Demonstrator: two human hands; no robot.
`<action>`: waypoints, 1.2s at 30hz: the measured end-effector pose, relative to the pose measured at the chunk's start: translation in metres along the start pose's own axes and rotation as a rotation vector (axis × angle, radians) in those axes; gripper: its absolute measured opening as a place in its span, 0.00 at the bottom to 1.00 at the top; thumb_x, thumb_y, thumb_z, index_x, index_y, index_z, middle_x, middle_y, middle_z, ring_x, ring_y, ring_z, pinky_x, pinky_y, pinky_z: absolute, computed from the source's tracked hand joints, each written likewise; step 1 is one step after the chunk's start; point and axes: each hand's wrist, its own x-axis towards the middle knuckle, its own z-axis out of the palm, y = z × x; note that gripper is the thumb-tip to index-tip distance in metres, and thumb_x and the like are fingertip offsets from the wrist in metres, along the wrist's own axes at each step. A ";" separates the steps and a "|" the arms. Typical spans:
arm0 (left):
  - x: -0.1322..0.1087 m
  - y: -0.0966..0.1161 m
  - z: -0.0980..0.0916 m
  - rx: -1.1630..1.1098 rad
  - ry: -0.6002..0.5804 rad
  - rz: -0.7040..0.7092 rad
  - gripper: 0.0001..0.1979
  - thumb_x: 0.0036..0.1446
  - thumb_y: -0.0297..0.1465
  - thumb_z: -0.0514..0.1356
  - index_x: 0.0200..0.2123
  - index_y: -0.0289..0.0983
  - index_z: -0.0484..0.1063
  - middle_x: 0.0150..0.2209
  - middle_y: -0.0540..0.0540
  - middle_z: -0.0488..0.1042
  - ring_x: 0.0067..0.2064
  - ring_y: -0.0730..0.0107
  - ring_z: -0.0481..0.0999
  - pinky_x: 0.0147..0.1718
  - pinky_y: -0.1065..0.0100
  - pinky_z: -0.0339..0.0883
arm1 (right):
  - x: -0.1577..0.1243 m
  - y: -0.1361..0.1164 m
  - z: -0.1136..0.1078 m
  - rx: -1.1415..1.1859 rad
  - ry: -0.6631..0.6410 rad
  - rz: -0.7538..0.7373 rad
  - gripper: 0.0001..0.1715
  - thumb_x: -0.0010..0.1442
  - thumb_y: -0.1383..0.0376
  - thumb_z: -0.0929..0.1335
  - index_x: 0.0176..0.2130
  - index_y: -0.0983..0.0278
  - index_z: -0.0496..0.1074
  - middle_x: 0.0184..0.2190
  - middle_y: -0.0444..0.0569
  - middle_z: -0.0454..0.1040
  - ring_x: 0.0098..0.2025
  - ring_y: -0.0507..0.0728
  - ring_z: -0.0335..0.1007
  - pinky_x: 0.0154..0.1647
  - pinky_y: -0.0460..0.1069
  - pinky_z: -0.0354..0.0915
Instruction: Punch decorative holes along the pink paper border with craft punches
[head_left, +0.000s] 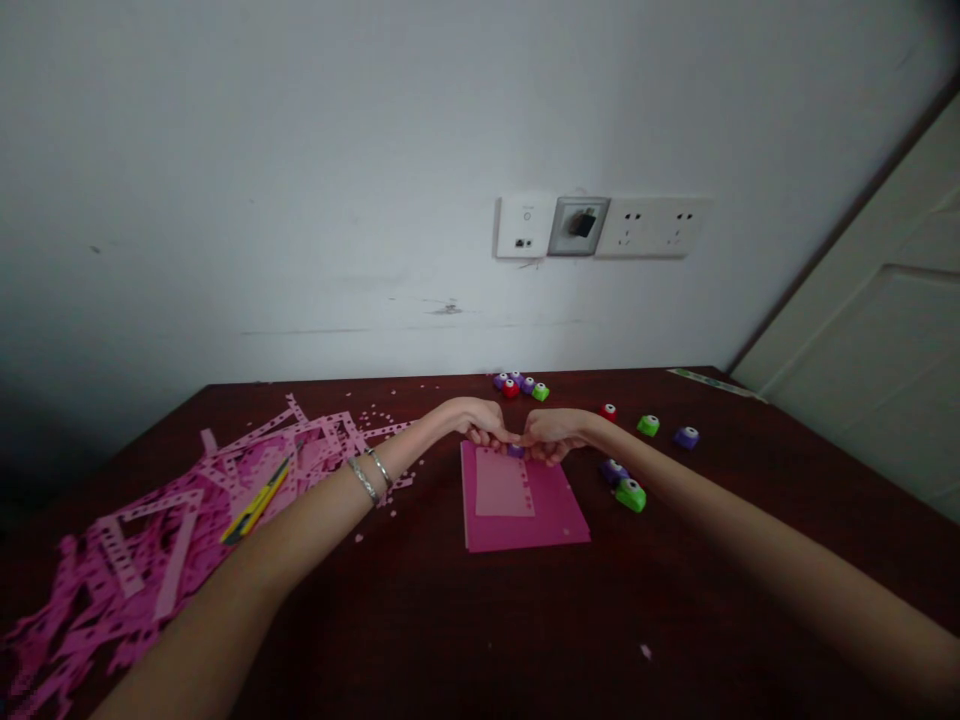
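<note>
My left hand point(480, 420) and my right hand point(551, 434) meet at the far edge of a light pink sheet point(501, 488). Between them sits a small purple craft punch point(515, 451), partly covered by my fingers. Both hands are closed, with their fingers curled around the punch and thumbs close together over it. Small punched holes run along the right side of the light pink sheet. It lies on a stack of magenta paper point(559, 520) on the dark table.
Pink punched strips point(176, 560) are heaped at the left, with a yellow utility knife point(259, 500) on top. Green punch point(631, 495) and purple punch point(686, 437) lie right, among others; more punches point(510, 387) stand near the wall. A ruler-like strip point(716, 383) lies back right.
</note>
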 end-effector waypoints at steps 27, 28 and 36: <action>-0.037 -0.027 0.031 0.371 0.580 0.276 0.09 0.44 0.31 0.59 0.28 0.34 0.77 0.25 0.47 0.75 0.28 0.72 0.70 0.28 0.72 0.59 | -0.011 0.043 0.025 -0.026 0.342 -0.213 0.04 0.53 0.69 0.64 0.31 0.68 0.67 0.16 0.44 0.71 0.17 0.51 0.68 0.16 0.44 0.67; -0.038 -0.026 0.032 0.373 0.574 0.280 0.09 0.44 0.31 0.59 0.28 0.34 0.77 0.25 0.46 0.75 0.28 0.72 0.70 0.28 0.72 0.59 | -0.011 0.043 0.027 -0.019 0.332 -0.216 0.03 0.53 0.69 0.64 0.31 0.68 0.67 0.17 0.44 0.71 0.17 0.51 0.68 0.16 0.44 0.67; -0.045 -0.019 0.039 0.382 0.472 0.290 0.09 0.43 0.30 0.59 0.29 0.33 0.77 0.26 0.46 0.76 0.28 0.72 0.71 0.27 0.73 0.60 | -0.015 0.040 0.028 0.012 0.227 -0.223 0.07 0.54 0.66 0.64 0.26 0.67 0.67 0.16 0.44 0.70 0.17 0.49 0.68 0.16 0.42 0.66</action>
